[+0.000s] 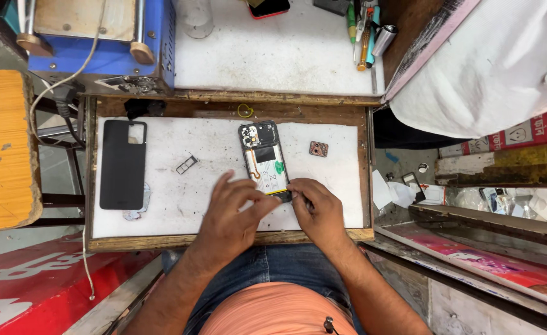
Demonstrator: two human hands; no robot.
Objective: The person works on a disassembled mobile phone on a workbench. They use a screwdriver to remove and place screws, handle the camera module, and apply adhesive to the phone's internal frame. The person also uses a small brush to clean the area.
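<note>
On the white mat, my hands on the opened phone.
Left hand presses its lower end, fingers loosely spread; right hand pinches its bottom corner; bare mat lies leftward.

Phone repair workshop: opened phone, screwdrivers, worn workbench.

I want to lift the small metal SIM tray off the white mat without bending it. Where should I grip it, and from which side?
The SIM tray lies flat and alone on the white mat, between the black back cover and the opened phone. Probably best to pinch its two long outer rails from straight above, near the middle; the thin open frame offers little else, and nothing crowds it.
</note>
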